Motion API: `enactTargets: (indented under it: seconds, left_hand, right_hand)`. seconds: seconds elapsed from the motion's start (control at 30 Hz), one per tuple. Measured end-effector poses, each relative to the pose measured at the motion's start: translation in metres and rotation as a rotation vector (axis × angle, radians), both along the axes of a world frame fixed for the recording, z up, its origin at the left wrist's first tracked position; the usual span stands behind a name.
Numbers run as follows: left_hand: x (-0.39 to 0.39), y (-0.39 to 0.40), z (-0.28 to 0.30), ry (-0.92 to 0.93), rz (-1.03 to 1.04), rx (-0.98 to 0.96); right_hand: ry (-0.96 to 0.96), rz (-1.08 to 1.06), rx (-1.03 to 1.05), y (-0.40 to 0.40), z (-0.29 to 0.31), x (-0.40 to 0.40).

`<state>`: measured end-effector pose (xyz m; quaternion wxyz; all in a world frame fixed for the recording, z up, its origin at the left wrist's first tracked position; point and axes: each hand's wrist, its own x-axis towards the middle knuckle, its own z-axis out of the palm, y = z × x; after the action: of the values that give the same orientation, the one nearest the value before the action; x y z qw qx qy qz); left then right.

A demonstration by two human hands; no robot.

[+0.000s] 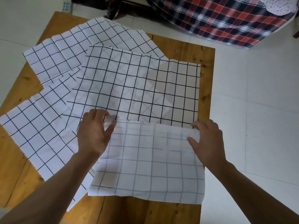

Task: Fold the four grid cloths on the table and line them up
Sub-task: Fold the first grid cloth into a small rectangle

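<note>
The top grid cloth, lying on the wooden table, is pinched at its lifted near corners by the left hand and right hand; corners should be carried level to the far edge.

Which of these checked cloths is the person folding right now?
The top cloth, nearest the person. Both hands, left hand and right hand, hold its near edge doubled over, showing the paler underside. The other cloths lie flat and untouched.
</note>
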<state>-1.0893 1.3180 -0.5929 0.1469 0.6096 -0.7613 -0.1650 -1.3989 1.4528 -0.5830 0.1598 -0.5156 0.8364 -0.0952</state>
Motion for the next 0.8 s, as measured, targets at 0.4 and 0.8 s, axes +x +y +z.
enactTargets:
  seconds: [0.4, 0.8]
  left_hand:
    - [0.019, 0.035, 0.012, 0.082, -0.179, 0.021]
    - [0.080, 0.134, 0.051, 0.057, -0.087, 0.226]
  right_hand:
    - [-0.184, 0.176, -0.044, 0.035, 0.010, 0.041]
    - [-0.238, 0.187, 0.046, 0.115, 0.028, 0.041]
